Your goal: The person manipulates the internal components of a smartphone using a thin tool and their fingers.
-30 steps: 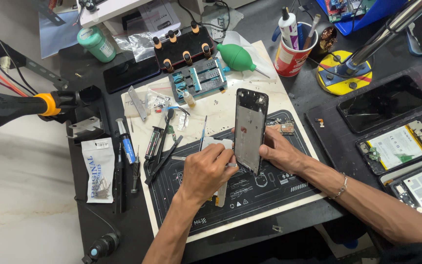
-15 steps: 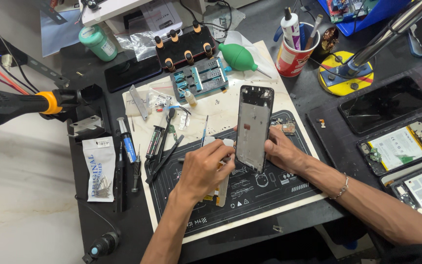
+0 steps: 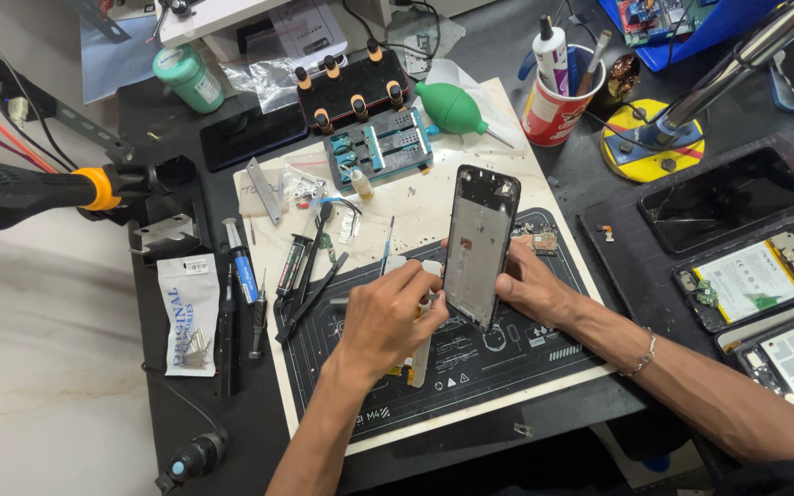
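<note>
Over the dark repair mat on the surface, the right hand grips a phone frame upright by its edge, while the left hand pinches a pale strip beside it.

The phone frame looks like dull grey metal rimmed in black plastic, held over a matt black rubbery mat. Nearby, the loose phone screen is glossy glass, the lamp arm polished metal, and the blower bulb smooth green rubber.
</note>
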